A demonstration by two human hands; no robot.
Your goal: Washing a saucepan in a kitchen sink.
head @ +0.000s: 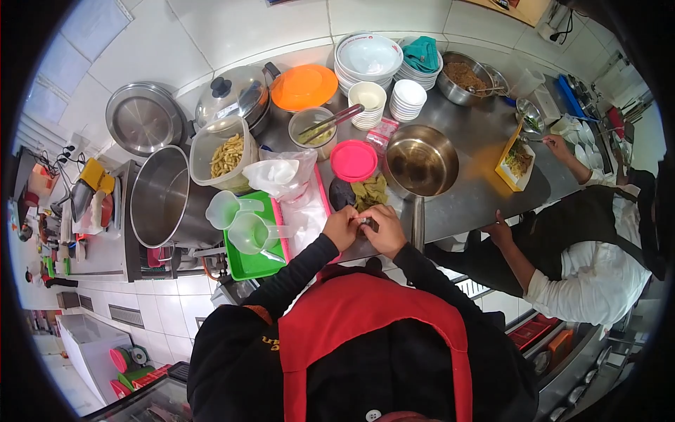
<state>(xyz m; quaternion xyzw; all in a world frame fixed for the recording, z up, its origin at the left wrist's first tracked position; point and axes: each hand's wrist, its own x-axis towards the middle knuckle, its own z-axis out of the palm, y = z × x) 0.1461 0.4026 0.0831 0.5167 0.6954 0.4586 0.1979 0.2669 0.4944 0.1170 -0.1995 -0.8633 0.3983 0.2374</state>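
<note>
My left hand and my right hand meet at the front edge of the steel counter, fingertips pinched together on a small item. The fingers mostly hide it, so its kind is unclear. Just beyond them lies a pile of olive-green leafy pieces, beside a dark rounded thing. Behind the pile sits a round pink lid. A steel saucepan stands to the right, its handle pointing towards me. White plastic sheets lie in a pink-rimmed tray left of my hands.
Measuring jugs rest on a green tray, near a tall steel pot. Behind stand a tub of yellowish strips, tongs across another tub, and stacked bowls. At right a co-worker holds a utensil over a food box.
</note>
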